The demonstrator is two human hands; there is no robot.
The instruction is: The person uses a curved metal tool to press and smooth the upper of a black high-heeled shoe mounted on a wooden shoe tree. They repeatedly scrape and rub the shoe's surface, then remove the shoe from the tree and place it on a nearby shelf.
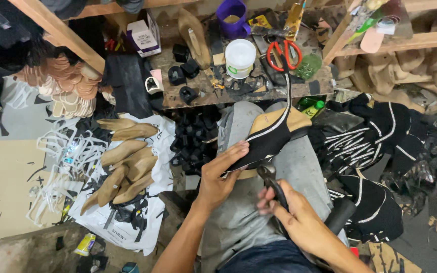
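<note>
Nearest, the right hand (299,217) has its fingers closed around dark metal lasting pliers (271,181), whose nose touches the lower edge of the black fabric shoe upper with a white stripe on a wooden last (269,136). The left hand (221,174) grips that shoe's toe end, over the grey-trousered lap (299,156). Left, tan wooden lasts (125,162) crowd a white plastic bag. Beyond, the cluttered wooden worktop (178,98) holds a white plastic tub (240,56) and red-handled scissors (284,54).
</note>
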